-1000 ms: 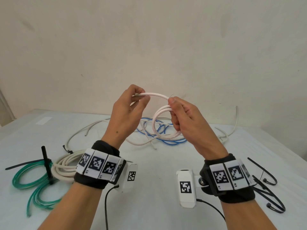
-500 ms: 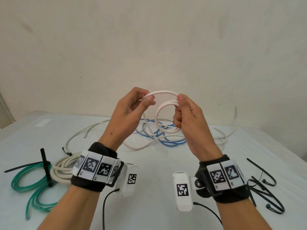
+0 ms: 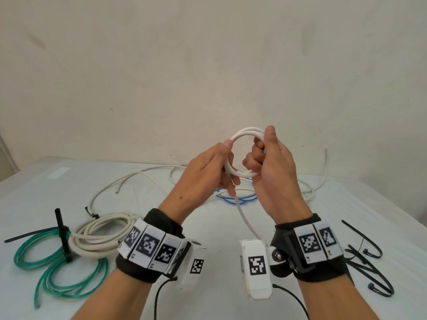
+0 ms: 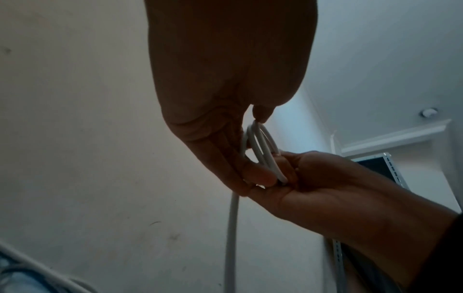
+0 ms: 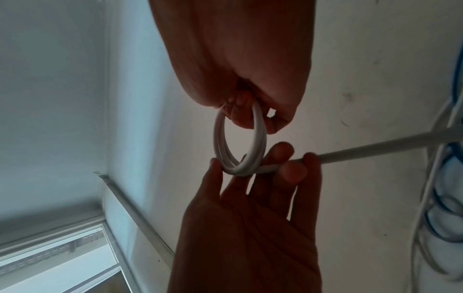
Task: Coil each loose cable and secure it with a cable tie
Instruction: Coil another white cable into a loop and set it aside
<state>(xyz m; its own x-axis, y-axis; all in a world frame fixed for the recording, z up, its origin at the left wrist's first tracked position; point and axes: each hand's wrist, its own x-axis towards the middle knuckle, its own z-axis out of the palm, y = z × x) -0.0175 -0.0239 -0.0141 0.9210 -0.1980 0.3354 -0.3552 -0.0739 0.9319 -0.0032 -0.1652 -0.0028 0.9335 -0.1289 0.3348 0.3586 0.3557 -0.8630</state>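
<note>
Holding a small coil of white cable (image 3: 245, 155) up in mid-air above the table (image 3: 219, 227), in the head view: right hand (image 3: 271, 172) with fingers curled round the coil's right side, thumb laid over the top; left hand (image 3: 208, 172) against the coil's left side, fingers nearly straight and pointing down across the turns, thumb tip on the upper left arc. Trailing from under the left fingers, a loose tail down to the tabletop between the wrists. Lying further back, a tangle of white cables (image 3: 138, 179) with a blue cable (image 3: 240, 198) among them. Resting at the near left, a green coil (image 3: 53, 271) and a cream coil (image 3: 99, 236), each crossed by a black cable tie (image 3: 62, 236). Scattered at the near right, loose black ties (image 3: 367, 269).

Looking up from the left wrist: left hand (image 4: 225, 95) dim against the wall, fingers long and close together, pressing the turns of the coil (image 4: 263, 152) against the fingertips of the right hand (image 4: 325, 184); tail hanging straight down.

Looking up from the right wrist: right hand (image 5: 240, 65) closed over the top of the coil (image 5: 238, 138), fingertips hooked through the ring; left hand (image 5: 253, 228) reaching up from below, fingers straight and slightly spread, touching the bottom of the ring and the tail running off to the right.
</note>
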